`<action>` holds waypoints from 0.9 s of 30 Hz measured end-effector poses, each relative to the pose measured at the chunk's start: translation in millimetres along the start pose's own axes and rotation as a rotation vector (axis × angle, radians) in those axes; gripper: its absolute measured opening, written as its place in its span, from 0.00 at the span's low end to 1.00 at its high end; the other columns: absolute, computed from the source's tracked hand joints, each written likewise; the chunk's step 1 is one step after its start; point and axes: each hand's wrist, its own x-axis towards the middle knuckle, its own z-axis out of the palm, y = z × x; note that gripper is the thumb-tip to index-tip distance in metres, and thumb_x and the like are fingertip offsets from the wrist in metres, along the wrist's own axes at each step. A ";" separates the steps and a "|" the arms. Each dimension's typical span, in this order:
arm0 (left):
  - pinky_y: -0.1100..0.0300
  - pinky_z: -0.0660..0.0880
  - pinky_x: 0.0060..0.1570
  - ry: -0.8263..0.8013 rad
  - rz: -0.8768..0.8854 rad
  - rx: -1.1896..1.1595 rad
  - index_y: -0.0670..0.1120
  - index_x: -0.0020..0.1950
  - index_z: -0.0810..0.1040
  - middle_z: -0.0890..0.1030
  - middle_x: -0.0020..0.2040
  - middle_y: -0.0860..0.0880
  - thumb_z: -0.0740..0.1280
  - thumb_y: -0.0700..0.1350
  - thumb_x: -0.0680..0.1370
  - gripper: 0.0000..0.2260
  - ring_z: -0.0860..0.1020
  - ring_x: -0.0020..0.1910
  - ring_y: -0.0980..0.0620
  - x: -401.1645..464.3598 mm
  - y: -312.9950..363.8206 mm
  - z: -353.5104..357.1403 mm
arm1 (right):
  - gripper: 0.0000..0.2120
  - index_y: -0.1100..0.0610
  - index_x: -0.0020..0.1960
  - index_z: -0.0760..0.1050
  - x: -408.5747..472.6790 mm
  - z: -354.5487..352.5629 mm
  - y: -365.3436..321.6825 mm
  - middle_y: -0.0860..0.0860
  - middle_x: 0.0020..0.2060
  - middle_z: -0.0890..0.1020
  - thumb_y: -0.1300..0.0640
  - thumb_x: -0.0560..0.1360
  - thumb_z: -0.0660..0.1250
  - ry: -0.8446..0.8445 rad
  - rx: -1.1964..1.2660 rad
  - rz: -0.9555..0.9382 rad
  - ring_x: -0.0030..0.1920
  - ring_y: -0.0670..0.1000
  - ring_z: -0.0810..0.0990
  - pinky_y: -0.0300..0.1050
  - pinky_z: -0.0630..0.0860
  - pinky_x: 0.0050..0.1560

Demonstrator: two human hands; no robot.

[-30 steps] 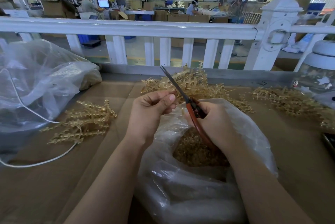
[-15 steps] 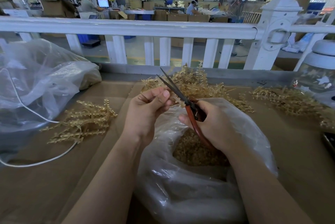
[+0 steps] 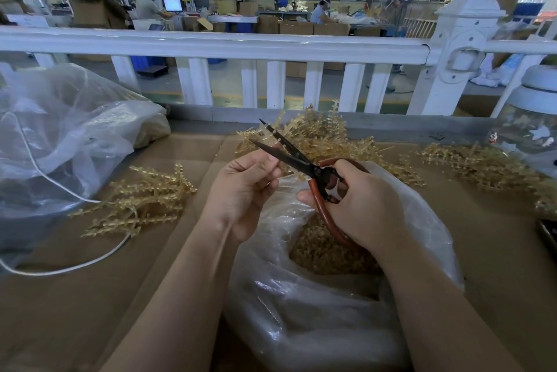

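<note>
My right hand (image 3: 358, 206) grips the red handles of a pair of scissors (image 3: 301, 162), whose dark blades stand apart and point up and left. My left hand (image 3: 244, 188) pinches a thin amber plastic sprig (image 3: 275, 134) that rises between the blades. Both hands hover over a clear plastic bag (image 3: 301, 311) holding small amber cut pieces (image 3: 325, 254).
Piles of amber sprigs lie on the brown cardboard table (image 3: 75, 296): one at the left (image 3: 141, 200), one behind the hands (image 3: 319, 136), one at the right (image 3: 479, 163). A large clear bag (image 3: 60, 130) with a white cord (image 3: 60, 269) fills the left. A white railing (image 3: 211, 43) runs across the back; a glass jar (image 3: 533, 130) stands at right.
The scissor blades have opened wide. The sprig now stands between them, and both hands have shifted slightly.
</note>
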 end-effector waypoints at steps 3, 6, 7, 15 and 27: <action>0.67 0.71 0.36 -0.007 -0.013 0.010 0.47 0.34 0.83 0.79 0.31 0.52 0.71 0.42 0.67 0.02 0.75 0.32 0.59 -0.9 0.4 -0.6 | 0.37 0.48 0.46 0.76 0.0 0.0 1.1 0.40 0.38 0.80 0.17 0.64 0.52 -0.026 0.010 0.005 0.38 0.42 0.79 0.31 0.71 0.34; 0.66 0.68 0.37 -0.020 -0.013 0.009 0.48 0.34 0.83 0.78 0.31 0.53 0.71 0.42 0.67 0.03 0.73 0.32 0.59 -1.8 0.1 -0.8 | 0.35 0.47 0.46 0.76 0.0 0.1 2.5 0.41 0.38 0.81 0.18 0.64 0.53 -0.037 0.004 0.004 0.38 0.44 0.79 0.32 0.73 0.35; 0.66 0.68 0.37 -0.019 -0.016 0.007 0.48 0.34 0.83 0.78 0.31 0.53 0.71 0.42 0.67 0.03 0.73 0.33 0.59 -1.8 0.0 -1.0 | 0.34 0.47 0.46 0.77 0.3 0.2 2.8 0.41 0.38 0.81 0.19 0.64 0.53 -0.037 -0.004 0.005 0.38 0.44 0.79 0.33 0.74 0.35; 0.66 0.67 0.38 -0.051 -0.019 0.020 0.48 0.36 0.84 0.77 0.35 0.52 0.71 0.43 0.69 0.03 0.72 0.34 0.59 -1.2 0.7 -1.8 | 0.34 0.51 0.45 0.81 -1.3 -1.7 0.9 0.42 0.36 0.81 0.22 0.66 0.59 0.046 -0.039 -0.028 0.36 0.44 0.79 0.40 0.78 0.36; 0.65 0.65 0.37 -0.065 0.018 0.038 0.50 0.35 0.83 0.77 0.34 0.54 0.69 0.43 0.71 0.06 0.72 0.34 0.59 -0.9 0.0 -0.7 | 0.33 0.55 0.47 0.82 -1.5 -0.7 1.3 0.45 0.37 0.82 0.25 0.67 0.64 0.040 -0.010 -0.016 0.37 0.48 0.81 0.48 0.81 0.39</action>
